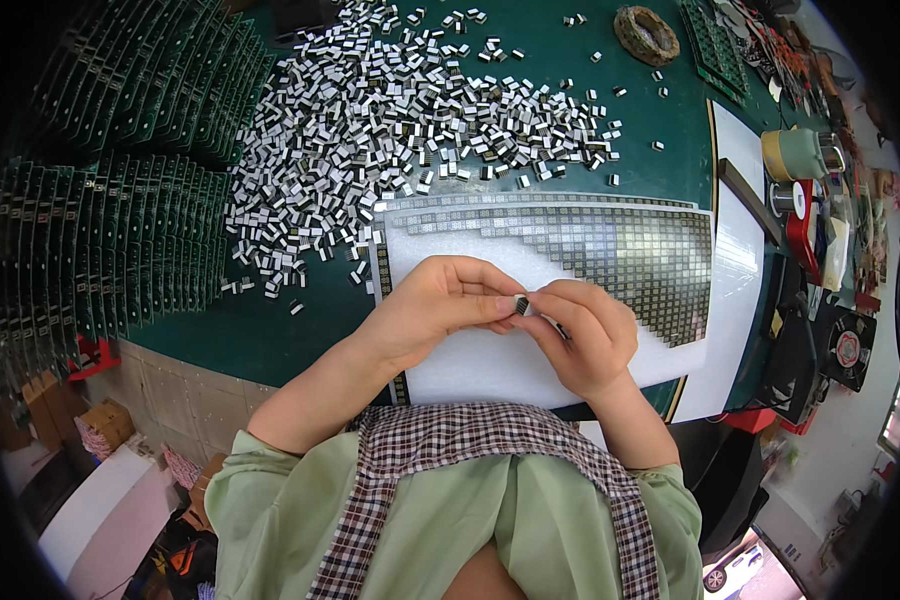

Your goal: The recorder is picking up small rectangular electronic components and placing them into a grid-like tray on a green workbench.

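Observation:
Above a white backing sheet [450, 370], my two hands meet at a small black-and-white block-shaped electronic component [521, 305]. The thumb and forefinger of my left hand [435, 305] pinch it from the left. My right hand [592, 335] closes on it from the right, its fingertips partly covering it. Small dark patterned squares [650, 260] fill the right and far part of the sheet in a grid with a stepped edge. Beyond and to the left lies a big loose heap of similar components [370, 130].
Green circuit boards [100, 240] stand in dense rows on the left of the green tabletop [270, 345]. A round brown ring-shaped object [646, 36] sits at the far side. A dark bar [748, 200], solder-like spools [788, 198] and a small fan [850, 348] are on the right.

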Tool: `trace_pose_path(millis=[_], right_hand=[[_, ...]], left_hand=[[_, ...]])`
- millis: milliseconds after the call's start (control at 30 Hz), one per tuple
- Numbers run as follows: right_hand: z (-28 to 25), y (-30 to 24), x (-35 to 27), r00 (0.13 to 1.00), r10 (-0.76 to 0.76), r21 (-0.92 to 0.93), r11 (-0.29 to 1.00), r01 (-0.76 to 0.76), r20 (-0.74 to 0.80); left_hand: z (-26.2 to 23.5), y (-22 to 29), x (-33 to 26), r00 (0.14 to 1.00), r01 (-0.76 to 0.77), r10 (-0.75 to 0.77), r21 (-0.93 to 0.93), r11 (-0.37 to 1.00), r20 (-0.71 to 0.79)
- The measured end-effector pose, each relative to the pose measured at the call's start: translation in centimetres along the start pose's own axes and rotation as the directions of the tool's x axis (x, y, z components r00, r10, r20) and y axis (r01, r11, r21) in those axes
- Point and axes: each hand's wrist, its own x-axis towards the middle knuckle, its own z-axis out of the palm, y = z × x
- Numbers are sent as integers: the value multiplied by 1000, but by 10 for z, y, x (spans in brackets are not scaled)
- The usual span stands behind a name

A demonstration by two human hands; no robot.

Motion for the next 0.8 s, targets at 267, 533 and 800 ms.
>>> trace_pose_path(millis=[267,533,800], right_hand=[[1,1,0,1000,28,53,998,-28,5],[1,2,1,999,41,72,997,-41,9],[1,1,-1,998,59,74,995,-61,22]], left_hand=[[-2,-3,2,999,4,-3,-35,999,35],[-2,-2,3,999,25,-24,-17,1000,37],[-2,-2,3,999,28,-28,13,1000,25]])
